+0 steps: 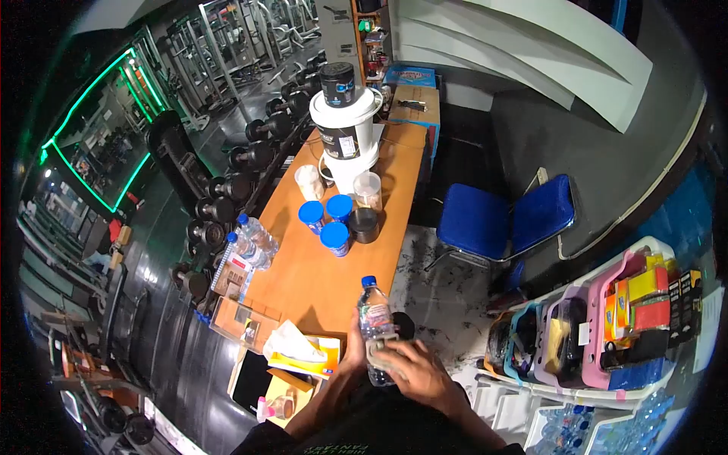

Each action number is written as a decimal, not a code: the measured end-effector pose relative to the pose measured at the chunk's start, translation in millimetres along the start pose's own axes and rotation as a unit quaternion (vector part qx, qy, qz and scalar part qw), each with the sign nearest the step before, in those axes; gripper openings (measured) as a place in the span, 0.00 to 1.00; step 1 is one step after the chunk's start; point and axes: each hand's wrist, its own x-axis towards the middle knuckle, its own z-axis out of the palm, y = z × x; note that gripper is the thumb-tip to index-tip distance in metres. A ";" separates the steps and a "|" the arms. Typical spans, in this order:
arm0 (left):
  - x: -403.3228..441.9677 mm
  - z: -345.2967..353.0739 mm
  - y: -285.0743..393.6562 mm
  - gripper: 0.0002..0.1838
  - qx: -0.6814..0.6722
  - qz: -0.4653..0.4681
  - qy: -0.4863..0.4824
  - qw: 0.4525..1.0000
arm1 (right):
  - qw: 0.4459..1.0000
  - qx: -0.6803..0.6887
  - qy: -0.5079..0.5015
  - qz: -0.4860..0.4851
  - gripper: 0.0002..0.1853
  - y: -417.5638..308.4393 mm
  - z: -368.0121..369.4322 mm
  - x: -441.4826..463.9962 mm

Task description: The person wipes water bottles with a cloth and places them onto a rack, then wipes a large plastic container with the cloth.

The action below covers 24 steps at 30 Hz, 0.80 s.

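Note:
A clear plastic bottle (374,315) with a blue cap and a printed label stands nearly upright in front of my body, by the table's near right edge. My left hand (354,345) is closed around its left side; most of its fingers are hidden behind it. My right hand (415,373) lies across the bottle's lower front. Under its curled fingers a pale beige piece (377,347) is pressed against the bottle; I cannot tell what it is. A dark round object (403,326) shows just right of the bottle.
The wooden table (303,284) holds blue-lidded tubs (334,238), a black jar (364,226), white buckets (345,136), two water bottles (258,241) and a tissue pack (303,350). At right are a blue chair (474,220) and baskets of goods (603,334). Dumbbells (250,155) line the left.

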 end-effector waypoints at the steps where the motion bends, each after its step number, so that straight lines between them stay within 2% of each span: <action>1: 0.7 1.6 3.4 0.45 0.020 0.019 0.017 0.999 | 1.000 0.014 -0.016 0.000 0.23 -2.7 -1.1 -7.8; 6: -0.1 -3.8 5.6 0.47 0.003 0.009 0.032 0.999 | 0.996 0.053 -0.077 -0.016 0.20 -9.7 -24.7 -22.0; 9: 0.3 -3.3 3.0 0.49 0.021 -0.005 0.026 0.999 | 0.966 0.181 -0.186 0.010 0.20 -0.6 -44.3 -14.0; 10: -0.8 -3.0 2.3 0.48 0.024 -0.022 0.018 0.999 | 0.962 0.227 -0.153 -0.005 0.20 5.5 -45.9 -10.6; 13: -8.7 4.1 1.2 0.45 0.033 -0.071 -0.008 0.997 | 0.990 0.143 -0.007 -0.005 0.20 11.2 -56.4 14.1; 14: -10.2 13.1 -1.6 0.42 0.060 -0.046 0.034 0.997 | 0.992 0.111 0.058 0.006 0.19 15.9 -51.8 23.5; 16: -21.6 27.5 3.7 0.39 0.077 -0.091 -0.014 0.993 | 0.984 0.029 0.177 0.016 0.19 20.1 -42.0 44.6; 19: -16.1 27.0 -7.5 0.37 0.070 -0.096 0.000 0.993 | 0.979 0.063 0.188 0.042 0.19 26.0 -16.2 55.3; 20: -13.7 24.9 -10.2 0.37 0.078 -0.070 0.015 0.994 | 0.978 0.047 0.193 0.063 0.18 21.6 -12.2 50.5; 23: -13.7 18.5 -2.5 0.37 0.080 -0.035 0.024 0.996 | 0.994 0.052 0.086 0.053 0.17 6.6 -14.6 30.6; 24: -1.5 2.2 -9.0 0.39 -0.005 -0.041 -0.003 0.999 | 0.997 0.043 0.035 0.059 0.17 7.1 -7.3 20.8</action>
